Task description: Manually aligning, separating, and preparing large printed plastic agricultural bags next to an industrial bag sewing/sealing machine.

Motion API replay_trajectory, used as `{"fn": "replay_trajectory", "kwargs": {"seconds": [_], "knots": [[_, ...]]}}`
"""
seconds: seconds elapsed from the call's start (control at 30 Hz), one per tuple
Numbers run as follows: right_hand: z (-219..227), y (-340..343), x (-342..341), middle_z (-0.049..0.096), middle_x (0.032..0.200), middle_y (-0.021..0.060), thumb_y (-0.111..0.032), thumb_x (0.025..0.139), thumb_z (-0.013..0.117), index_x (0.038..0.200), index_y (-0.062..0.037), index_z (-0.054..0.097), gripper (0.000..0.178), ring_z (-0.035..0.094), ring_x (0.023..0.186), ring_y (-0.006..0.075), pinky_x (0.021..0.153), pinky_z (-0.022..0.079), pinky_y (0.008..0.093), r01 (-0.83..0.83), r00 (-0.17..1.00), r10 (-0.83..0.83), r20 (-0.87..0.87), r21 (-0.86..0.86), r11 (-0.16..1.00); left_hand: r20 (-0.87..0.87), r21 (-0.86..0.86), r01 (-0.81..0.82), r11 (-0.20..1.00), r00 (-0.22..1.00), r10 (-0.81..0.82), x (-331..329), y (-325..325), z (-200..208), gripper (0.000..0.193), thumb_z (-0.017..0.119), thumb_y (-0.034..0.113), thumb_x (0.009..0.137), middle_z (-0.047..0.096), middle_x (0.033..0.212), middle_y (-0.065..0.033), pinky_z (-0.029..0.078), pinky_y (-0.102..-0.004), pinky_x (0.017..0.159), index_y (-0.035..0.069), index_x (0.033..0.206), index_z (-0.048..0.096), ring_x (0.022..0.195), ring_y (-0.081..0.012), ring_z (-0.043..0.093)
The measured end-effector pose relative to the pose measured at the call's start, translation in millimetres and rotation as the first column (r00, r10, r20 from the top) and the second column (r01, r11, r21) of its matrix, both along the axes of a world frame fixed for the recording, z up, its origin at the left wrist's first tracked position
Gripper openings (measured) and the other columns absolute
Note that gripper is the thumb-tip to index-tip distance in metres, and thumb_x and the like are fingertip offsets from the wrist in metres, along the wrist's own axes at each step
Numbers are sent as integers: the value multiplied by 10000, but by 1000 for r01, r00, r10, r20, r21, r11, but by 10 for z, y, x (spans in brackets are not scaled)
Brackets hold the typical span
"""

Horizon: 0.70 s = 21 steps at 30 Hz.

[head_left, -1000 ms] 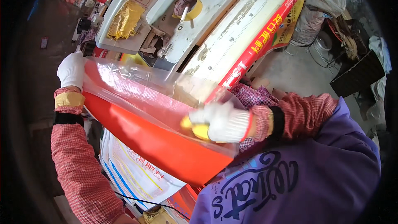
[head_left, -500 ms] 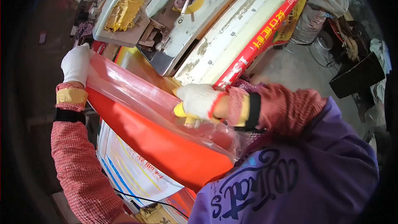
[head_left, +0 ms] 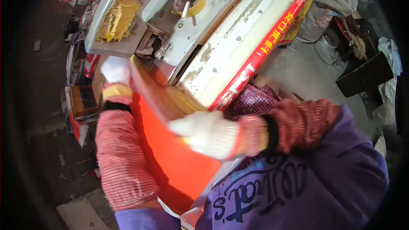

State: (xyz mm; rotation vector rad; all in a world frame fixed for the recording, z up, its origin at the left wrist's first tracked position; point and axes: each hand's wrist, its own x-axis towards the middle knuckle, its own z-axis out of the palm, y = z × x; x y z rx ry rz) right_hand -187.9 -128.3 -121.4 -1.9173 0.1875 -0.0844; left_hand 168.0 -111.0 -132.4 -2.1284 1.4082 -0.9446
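My left hand [head_left: 116,70], in a white knit glove and blurred by motion, is closed on the upper left corner of a red bag [head_left: 179,166]. My right hand [head_left: 204,132], gloved too and slightly blurred, grips the bag's mouth edge nearer to me. Between both hands stretches a pinkish translucent film edge [head_left: 147,89]. Just beyond it lies a yellowish-brown sheet [head_left: 183,102]. Past my left hand stands a sewing machine [head_left: 100,47], its metal foot area [head_left: 151,42] close to the bag's corner. The fingertips of both hands are hidden.
A yellow tape roll [head_left: 197,5] lies on the machine table. A woven yellow patch [head_left: 118,19] is stuck on the machine. The worn white board [head_left: 238,30] with ruler marks has a red printed sheet [head_left: 270,38] along its edge. A dark box [head_left: 366,76] stands at right.
My left hand has moved right and slightly down, toward the machine foot, carrying the bag's corner. My right hand has shifted slightly nearer to me. The clear film has swung up, baring more red.
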Motion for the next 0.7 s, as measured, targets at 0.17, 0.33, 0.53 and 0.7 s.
{"fn": "replay_trajectory", "kwargs": {"seconds": [0.17, 0.33, 0.53, 0.7], "knots": [[-755, -336, -749, 630, 800, 99, -236, 854, 507, 985, -89, 591, 214, 612, 761, 238, 677, 485, 350, 188, 982, -178, -67, 173, 967, -71, 81, 124, 989, 990, -118, -346, 48, -270, 181, 468, 137, 789, 590, 731, -60, 483, -353, 479, 135, 949, 551, 589, -214, 604], [-766, -346, -729, 620, 746, 91, -250, 864, 515, 1006, -113, 603, 216, 612, 708, 199, 647, 488, 330, 382, 923, -338, -182, 351, 855, -271, -18, 187, 982, 944, -185, -174, 51, -286, 211, 488, 96, 773, 597, 805, -85, 485, -383, 557, 145, 965, 561, 676, -279, 597], [-502, -313, -642, 607, 698, 109, -254, 863, 518, 1045, -142, 607, 231, 611, 663, 199, 608, 486, 334, 431, 901, -416, -121, 149, 890, -481, -217, 282, 934, 802, -354, -62, 1, -361, 236, 528, 61, 747, 607, 826, -128, 480, -384, 643, 109, 974, 572, 755, -330, 587], [-160, -473, -566, 613, 733, 140, -240, 845, 465, 1120, -175, 576, 304, 605, 658, 305, 558, 470, 377, -60, 894, -125, -431, -391, 919, -611, -190, 240, 952, 730, -306, -230, 7, -195, 168, 572, 95, 745, 593, 778, -140, 466, -405, 682, 82, 906, 615, 780, -319, 591]]}}
